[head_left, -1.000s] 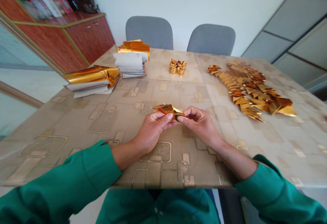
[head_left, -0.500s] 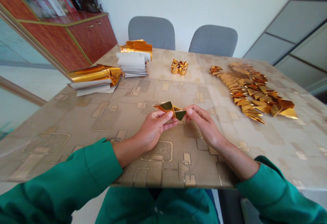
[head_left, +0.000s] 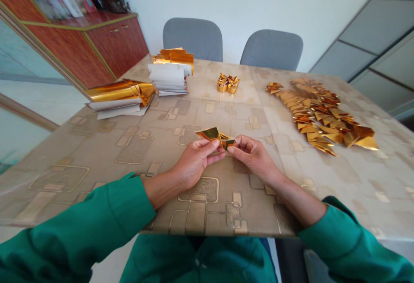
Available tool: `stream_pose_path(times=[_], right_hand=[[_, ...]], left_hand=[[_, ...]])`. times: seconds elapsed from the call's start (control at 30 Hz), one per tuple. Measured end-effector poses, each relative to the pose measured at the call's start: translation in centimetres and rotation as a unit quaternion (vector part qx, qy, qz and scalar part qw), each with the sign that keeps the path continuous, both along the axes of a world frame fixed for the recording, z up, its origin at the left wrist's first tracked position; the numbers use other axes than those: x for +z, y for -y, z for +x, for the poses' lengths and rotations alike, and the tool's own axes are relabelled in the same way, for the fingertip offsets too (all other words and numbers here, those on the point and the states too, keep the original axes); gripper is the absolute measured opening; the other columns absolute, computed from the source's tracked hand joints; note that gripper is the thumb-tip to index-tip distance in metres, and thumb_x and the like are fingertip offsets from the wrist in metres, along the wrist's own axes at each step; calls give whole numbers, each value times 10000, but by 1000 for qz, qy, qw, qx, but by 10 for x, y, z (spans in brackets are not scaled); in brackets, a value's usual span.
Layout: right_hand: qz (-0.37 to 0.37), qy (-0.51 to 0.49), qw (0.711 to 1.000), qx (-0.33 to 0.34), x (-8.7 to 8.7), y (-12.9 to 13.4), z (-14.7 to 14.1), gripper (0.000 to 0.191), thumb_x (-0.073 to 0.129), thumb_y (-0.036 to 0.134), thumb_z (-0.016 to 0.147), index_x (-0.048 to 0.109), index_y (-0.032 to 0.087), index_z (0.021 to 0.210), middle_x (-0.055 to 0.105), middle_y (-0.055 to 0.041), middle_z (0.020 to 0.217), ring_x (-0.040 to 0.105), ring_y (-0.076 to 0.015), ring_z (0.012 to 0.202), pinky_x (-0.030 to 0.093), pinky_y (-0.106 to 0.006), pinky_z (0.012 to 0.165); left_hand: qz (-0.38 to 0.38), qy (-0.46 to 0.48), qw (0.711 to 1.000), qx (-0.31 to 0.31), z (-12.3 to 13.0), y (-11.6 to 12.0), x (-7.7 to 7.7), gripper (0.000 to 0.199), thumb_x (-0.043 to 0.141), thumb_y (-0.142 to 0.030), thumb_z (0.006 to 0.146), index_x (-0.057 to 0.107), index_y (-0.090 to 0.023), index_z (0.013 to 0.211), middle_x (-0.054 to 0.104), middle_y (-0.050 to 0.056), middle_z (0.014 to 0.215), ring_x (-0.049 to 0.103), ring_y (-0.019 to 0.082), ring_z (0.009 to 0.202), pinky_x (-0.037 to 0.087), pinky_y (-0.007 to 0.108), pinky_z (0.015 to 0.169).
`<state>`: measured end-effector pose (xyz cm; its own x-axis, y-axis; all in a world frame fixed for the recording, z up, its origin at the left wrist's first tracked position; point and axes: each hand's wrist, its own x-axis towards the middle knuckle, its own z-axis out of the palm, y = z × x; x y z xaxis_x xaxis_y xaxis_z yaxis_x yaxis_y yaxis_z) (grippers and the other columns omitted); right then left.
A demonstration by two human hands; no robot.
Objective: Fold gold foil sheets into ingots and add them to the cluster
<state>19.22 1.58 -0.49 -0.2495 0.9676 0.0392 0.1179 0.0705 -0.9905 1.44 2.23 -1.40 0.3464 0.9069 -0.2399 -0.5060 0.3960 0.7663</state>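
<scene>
Both my hands hold a small folded piece of gold foil paper (head_left: pixel 212 135) above the middle of the table. My left hand (head_left: pixel 194 163) pinches its left part between thumb and fingers. My right hand (head_left: pixel 252 157) grips its right end with the fingertips, hiding part of the fold. Farther off, a loose pile of folded gold foil triangles (head_left: pixel 318 117) lies to the right. Beyond my hands stands a small group of gold foil ingots (head_left: pixel 228 83).
Two stacks of gold-backed white paper sheets (head_left: pixel 170 78) (head_left: pixel 119 97) lie at the far left of the patterned table cover (head_left: pixel 134 149). Two grey chairs (head_left: pixel 193 37) (head_left: pixel 271 48) stand beyond the table, with a red-brown cabinet (head_left: pixel 116 46) at the left.
The foil piece looks more compact, its right end now tucked in at my right fingertips. My right hand has shifted slightly, and the view has moved a little.
</scene>
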Motion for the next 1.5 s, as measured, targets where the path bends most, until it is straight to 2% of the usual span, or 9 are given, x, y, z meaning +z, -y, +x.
stream_pose_path(times=[0.17, 0.43, 0.63, 0.77, 0.97, 1.03, 1.2, 1.37, 1.5], right_hand=[[21, 37, 998, -48, -3, -1, -2, 314, 710, 431, 765, 506, 211, 675, 468, 55, 607, 368, -92, 538, 301, -247, 512], [-6, 4, 1000, -9, 2, -1, 0, 324, 678, 474, 799, 549, 195, 697, 515, 34, 640, 409, -104, 586, 325, -254, 556], [19, 9, 999, -30, 1, 0, 2, 360, 643, 504, 833, 533, 202, 673, 485, 35, 624, 386, -113, 589, 312, -265, 568], [11, 14, 1000, 13, 3, 1, 1, 364, 585, 538, 870, 585, 203, 728, 572, -1, 713, 481, -138, 678, 379, -284, 647], [-12, 42, 999, 29, -5, 4, -4, 293, 667, 462, 820, 553, 203, 741, 477, 38, 649, 379, -101, 560, 305, -251, 523], [-9, 53, 998, 19, -7, 4, -3, 273, 669, 440, 821, 563, 198, 754, 476, 41, 640, 368, -96, 553, 294, -244, 510], [-9, 41, 997, 71, -3, 2, 2, 257, 698, 426, 799, 596, 192, 829, 497, 42, 668, 390, -97, 582, 300, -238, 530], [11, 42, 998, 42, 0, 1, 1, 240, 644, 416, 835, 562, 209, 744, 501, 39, 663, 412, -108, 600, 326, -246, 553], [47, 113, 992, -2, -4, 3, 0, 229, 672, 346, 808, 540, 206, 683, 487, 47, 611, 388, -104, 572, 294, -247, 526]], left_hand=[[-5, -10, 1000, -1, 1, 0, 2, 148, 787, -222, 752, 722, -106, 819, 709, 52, 830, 659, 126, 775, 559, 296, 815], [31, -47, 997, 58, 0, -2, 4, 283, 825, -206, 687, 672, -137, 914, 716, 29, 852, 675, 127, 765, 582, 267, 730], [50, -69, 995, 58, 0, -3, 6, 289, 834, -210, 661, 653, -133, 872, 713, 25, 809, 661, 114, 682, 573, 257, 681], [61, -59, 994, 70, 0, -3, 7, 297, 835, -217, 660, 651, -144, 882, 713, 26, 842, 669, 127, 732, 575, 260, 689], [60, -41, 995, 68, 0, -2, 4, 296, 843, -224, 660, 659, -149, 879, 708, 15, 834, 666, 115, 741, 569, 242, 702], [55, -43, 996, 51, 0, -1, 3, 294, 842, -229, 664, 662, -146, 881, 709, 17, 843, 666, 112, 740, 566, 239, 705], [56, -60, 995, 47, 0, 0, 5, 279, 824, -232, 693, 663, -142, 901, 713, 27, 870, 669, 119, 774, 566, 254, 739], [64, -63, 995, 40, 0, 1, 4, 254, 821, -218, 696, 663, -146, 881, 713, 27, 855, 670, 128, 775, 564, 262, 734], [47, -69, 996, 35, 0, 1, 0, 275, 831, -207, 679, 665, -142, 888, 715, 32, 847, 668, 122, 741, 563, 263, 722]])
